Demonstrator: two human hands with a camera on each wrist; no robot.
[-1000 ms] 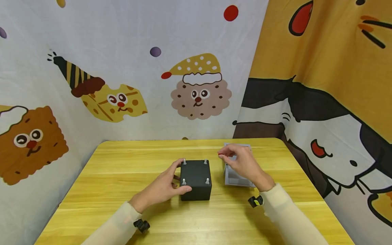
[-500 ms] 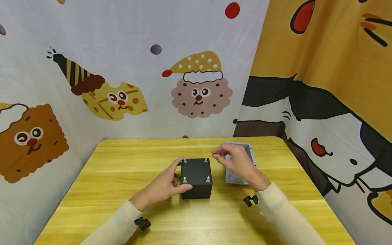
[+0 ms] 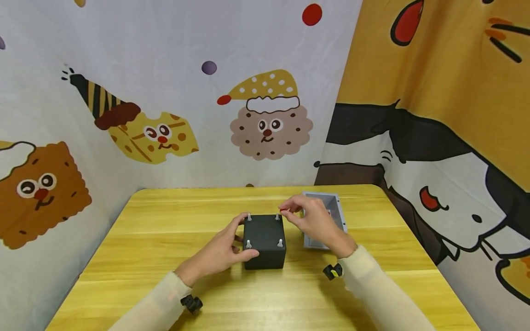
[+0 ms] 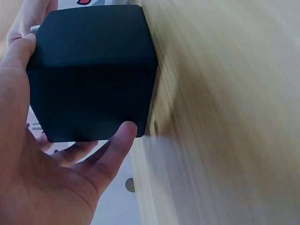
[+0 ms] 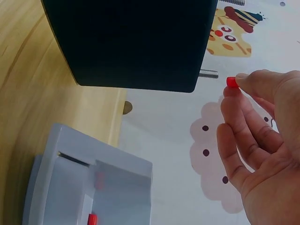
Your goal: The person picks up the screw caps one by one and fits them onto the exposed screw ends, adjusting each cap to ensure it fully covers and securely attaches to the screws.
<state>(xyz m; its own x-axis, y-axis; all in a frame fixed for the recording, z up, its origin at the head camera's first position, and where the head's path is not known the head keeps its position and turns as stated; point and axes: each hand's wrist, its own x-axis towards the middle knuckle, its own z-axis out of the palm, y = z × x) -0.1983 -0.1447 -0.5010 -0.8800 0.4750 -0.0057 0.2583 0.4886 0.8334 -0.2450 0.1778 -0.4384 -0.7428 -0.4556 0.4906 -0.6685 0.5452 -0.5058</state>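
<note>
A black box (image 3: 264,236) stands on the table with metal threaded posts sticking up at its top corners. My left hand (image 3: 219,255) grips it from the left, thumb at the near side and fingers round the far side. Between thumb and fingertip, my right hand (image 3: 314,225) pinches a small red cap (image 5: 231,82). The cap is level with the far-right post (image 5: 209,74), a short gap from its tip in the right wrist view. Fingers of the right hand beyond the pinch are loosely bent.
Right of the box is a grey open bin (image 3: 342,216), partly behind the right hand. Inside it lies a red piece (image 5: 92,219). The wooden table (image 3: 165,216) ends at a printed cloth wall (image 3: 178,82) behind.
My right hand has moved left with the red cap, from over the grey bin to the box's far-right post. The left hand and the box have stayed in place.
</note>
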